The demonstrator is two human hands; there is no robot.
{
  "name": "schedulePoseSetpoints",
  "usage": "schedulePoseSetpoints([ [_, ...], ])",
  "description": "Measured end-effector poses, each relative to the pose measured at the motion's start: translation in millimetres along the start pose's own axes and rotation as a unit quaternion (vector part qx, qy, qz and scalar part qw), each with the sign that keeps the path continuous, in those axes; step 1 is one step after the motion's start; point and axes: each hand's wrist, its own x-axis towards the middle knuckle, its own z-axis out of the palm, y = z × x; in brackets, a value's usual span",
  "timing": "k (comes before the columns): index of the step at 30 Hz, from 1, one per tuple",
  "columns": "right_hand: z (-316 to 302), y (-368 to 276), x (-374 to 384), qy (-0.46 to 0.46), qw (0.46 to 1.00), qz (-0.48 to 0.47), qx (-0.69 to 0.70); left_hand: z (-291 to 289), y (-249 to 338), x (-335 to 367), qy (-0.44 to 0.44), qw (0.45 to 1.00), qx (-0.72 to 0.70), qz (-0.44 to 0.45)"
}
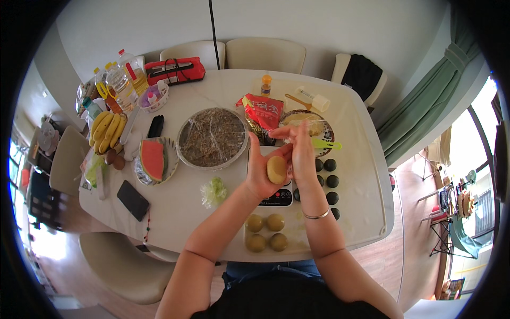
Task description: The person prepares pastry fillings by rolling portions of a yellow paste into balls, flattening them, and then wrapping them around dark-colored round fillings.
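Note:
A smooth yellowish dough ball (276,169) rests in the palm of my left hand (259,169), whose thumb points up. Beside it, my right hand (303,154) is held on edge with its fingers stretched out, close to the left fingers. Both hands are above a kitchen scale (280,199), hiding most of it. Nearer to me sit several olive-yellow dough balls (275,222). Several dark green balls (332,181) stand in rows to the right of my right hand, some partly hidden by my wrist.
A film-covered bowl of brown filling (212,139) stands left of my hands. Behind them are a red bag (264,110), a patterned bowl (330,130) and a light-green utensil (326,144). Further left lie watermelon (152,159), a phone (133,200), crumpled film (213,192) and bananas (108,131).

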Motion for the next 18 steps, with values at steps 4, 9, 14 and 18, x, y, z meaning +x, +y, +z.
schedulePoseSetpoints([
  [4,6.9,6.1,-8.7,-0.071,0.968,-0.094,-0.219,1.4,-12.5,2.0,0.198,0.962,0.166,0.083],
  [9,6.6,-0.6,-12.3,-0.075,0.960,-0.103,-0.249,-9.5,-21.1,6.6,0.231,0.936,0.224,0.140],
  [14,-1.2,11.9,-8.9,-0.069,0.961,-0.162,-0.212,3.3,-24.3,5.7,0.213,0.944,0.215,0.128],
  [18,3.3,7.4,-8.6,-0.066,0.990,-0.089,-0.085,8.0,-16.5,2.8,0.140,0.977,0.130,0.098],
])
